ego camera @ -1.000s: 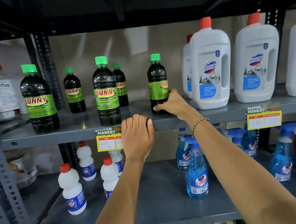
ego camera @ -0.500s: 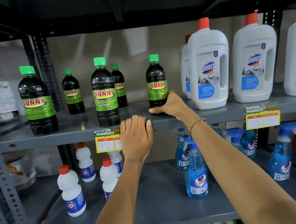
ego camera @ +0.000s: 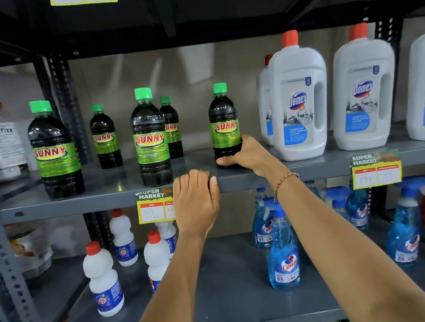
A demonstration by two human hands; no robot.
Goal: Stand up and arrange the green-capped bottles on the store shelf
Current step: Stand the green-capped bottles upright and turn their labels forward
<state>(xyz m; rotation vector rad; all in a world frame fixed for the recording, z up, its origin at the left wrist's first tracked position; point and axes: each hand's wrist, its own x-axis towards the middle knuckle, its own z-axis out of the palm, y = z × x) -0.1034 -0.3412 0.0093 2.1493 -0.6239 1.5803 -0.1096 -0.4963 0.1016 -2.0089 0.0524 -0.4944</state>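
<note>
Several dark green-capped Sunny bottles stand upright on the grey middle shelf. The rightmost bottle has my right hand wrapped around its base. Left of it stands a large front bottle, with a smaller one behind it. Farther left are a small back bottle and a large front bottle. My left hand rests with curled fingers over the shelf's front edge, holding no bottle.
White Domex jugs with red caps stand close to the right of the gripped bottle. Price tags hang on the shelf edge. Below are white Rin bottles and blue Colin sprayers. A metal upright stands at the left.
The rightmost bottle has been turned so its Sunny label faces front, and my right hand has slid down to its base. My left hand stays on the shelf edge.
</note>
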